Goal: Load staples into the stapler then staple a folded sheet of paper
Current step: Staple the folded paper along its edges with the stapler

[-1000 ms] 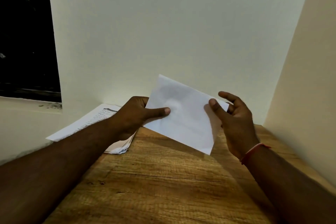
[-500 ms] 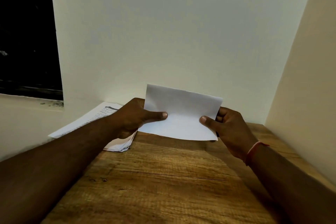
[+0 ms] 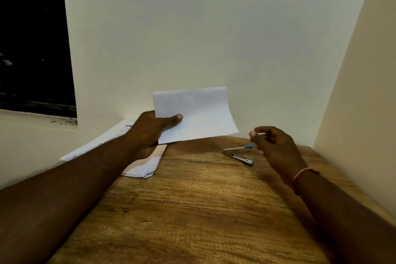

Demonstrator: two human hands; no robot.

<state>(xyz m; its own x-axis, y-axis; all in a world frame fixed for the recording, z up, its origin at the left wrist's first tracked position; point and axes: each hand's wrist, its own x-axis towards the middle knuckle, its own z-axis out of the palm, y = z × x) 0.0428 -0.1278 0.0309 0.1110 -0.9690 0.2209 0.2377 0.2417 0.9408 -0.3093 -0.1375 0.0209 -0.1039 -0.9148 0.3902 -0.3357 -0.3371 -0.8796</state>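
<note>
My left hand grips a folded white sheet of paper by its left edge, thumb on top, and holds it up above the far part of the wooden table. A small metal stapler with a blue end lies on the table at the far right, hinged apart. My right hand hovers just right of the stapler with loosely curled fingers, blurred, holding nothing and apart from the paper.
A stack of printed papers lies at the table's far left edge, partly under my left arm. White walls close in behind and on the right. A dark window is at the left.
My right hand let go of the folded paper and moved right and down toward the stapler, which is now uncovered. My left hand alone lifted the paper a little.
</note>
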